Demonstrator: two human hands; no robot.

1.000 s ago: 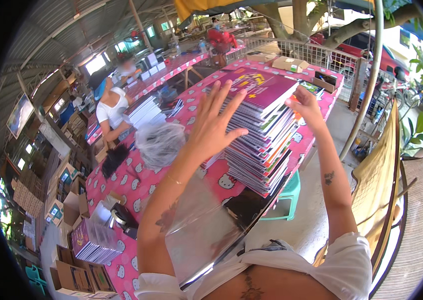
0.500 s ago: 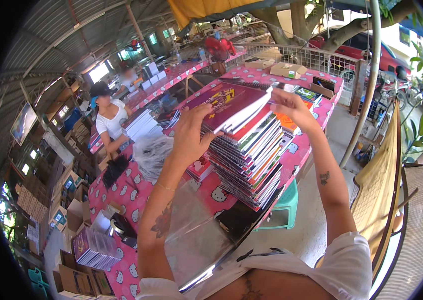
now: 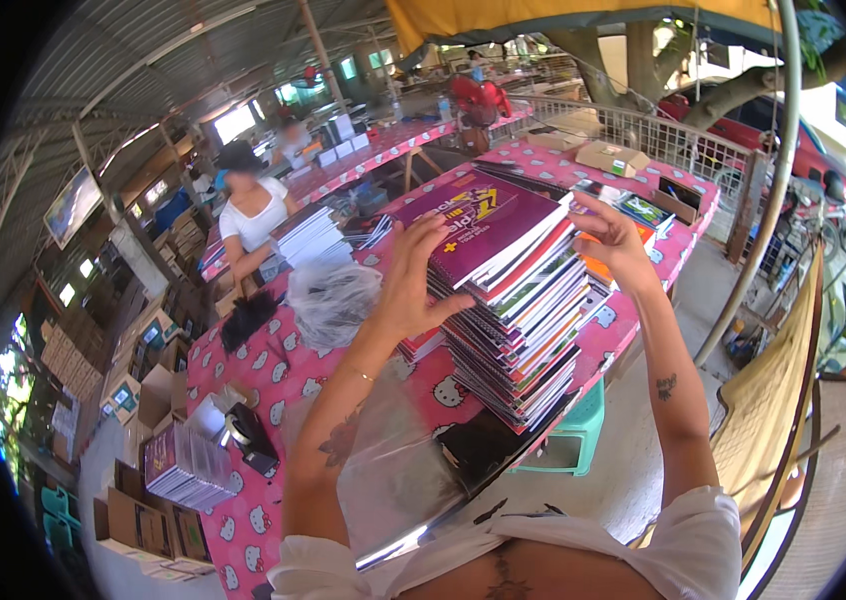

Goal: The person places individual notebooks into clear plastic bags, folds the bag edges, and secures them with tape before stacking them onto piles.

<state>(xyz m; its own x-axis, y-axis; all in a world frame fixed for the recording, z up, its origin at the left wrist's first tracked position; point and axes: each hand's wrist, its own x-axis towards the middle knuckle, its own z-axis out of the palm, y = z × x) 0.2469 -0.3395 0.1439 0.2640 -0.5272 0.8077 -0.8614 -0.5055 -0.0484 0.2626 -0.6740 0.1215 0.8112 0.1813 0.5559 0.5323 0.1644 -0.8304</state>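
Note:
A purple spiral notebook (image 3: 498, 225) lies on top of a tall, uneven stack of spiral notebooks (image 3: 518, 345) at the table's near right edge. At the stack's left, my left hand (image 3: 411, 275) is cupped along the purple notebook's spiral side, its fingers and thumb apart. On the opposite side my right hand (image 3: 615, 240) has its fingers spread and bent by the page edges near the top. Neither hand is wrapped round a notebook. Clear plastic sheeting (image 3: 393, 470) and a black flat item (image 3: 478, 440) lie in front of the stack.
The pink patterned table (image 3: 273, 375) also bears a bundle of clear plastic bags (image 3: 333, 305), a tape dispenser (image 3: 250, 437) and wrapped purple notebooks (image 3: 186, 465). Across it stands a person in a white shirt (image 3: 253, 215). A green stool (image 3: 578, 435) is beside the table.
The purple notebook has come down flatter onto the stack. Both hands have loosened and stay at its sides. The whole view has shifted a little.

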